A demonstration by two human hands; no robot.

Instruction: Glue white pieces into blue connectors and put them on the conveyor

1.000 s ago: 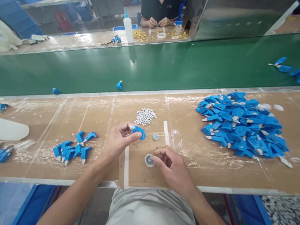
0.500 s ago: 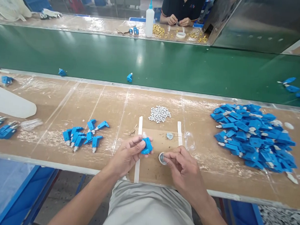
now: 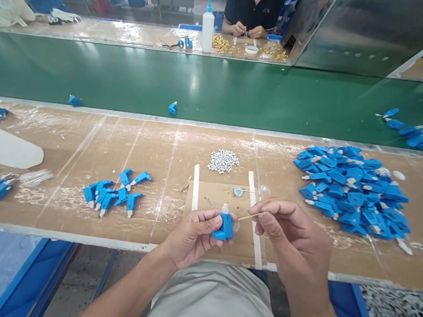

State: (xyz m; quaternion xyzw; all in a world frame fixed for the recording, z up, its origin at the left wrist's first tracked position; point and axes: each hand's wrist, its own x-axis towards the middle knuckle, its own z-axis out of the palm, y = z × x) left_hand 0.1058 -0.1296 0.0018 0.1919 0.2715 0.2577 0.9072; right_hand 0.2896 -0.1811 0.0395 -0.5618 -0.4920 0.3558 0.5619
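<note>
An angular, smooth blue piece with a pale tip is gripped by the left fingers above the brown cardboard. A thin wooden stick is pinched between the right thumb and forefinger, its point close beside the piece.

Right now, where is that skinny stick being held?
In the head view, the thin stick is pinched by the right hand, its tip beside the blue piece in the left hand.
</note>
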